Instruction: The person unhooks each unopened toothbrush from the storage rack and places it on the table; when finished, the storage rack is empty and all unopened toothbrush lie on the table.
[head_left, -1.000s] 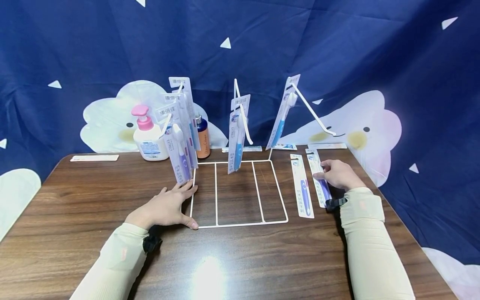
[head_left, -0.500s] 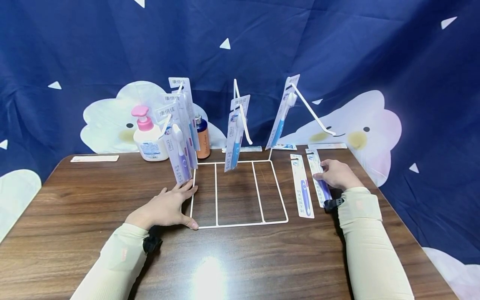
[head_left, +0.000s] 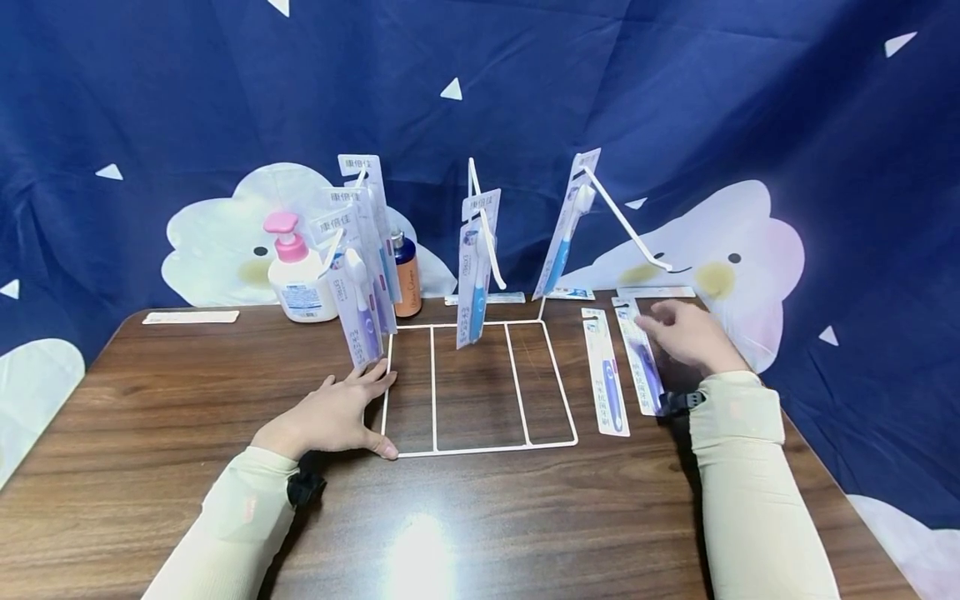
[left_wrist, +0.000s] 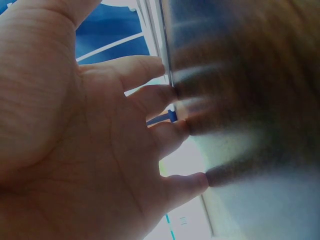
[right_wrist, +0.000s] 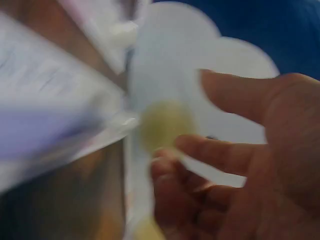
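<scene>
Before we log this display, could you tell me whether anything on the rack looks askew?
Yes: the right-hand hook slopes steeply down and outward, unlike the others, and its one toothbrush pack hangs tilted. Two more packs lie flat on the table.

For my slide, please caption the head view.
Left hand steadies white wire rack; right hand hovers over packaged toothbrush.

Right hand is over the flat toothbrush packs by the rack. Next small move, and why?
Probably lower the right hand and pinch the top end of the nearer toothbrush pack. The hand hovers just above it with fingers loose and nothing held, and the pack lies flat on the table. The left hand already presses flat at the wire rack corner, steadying it.
</scene>
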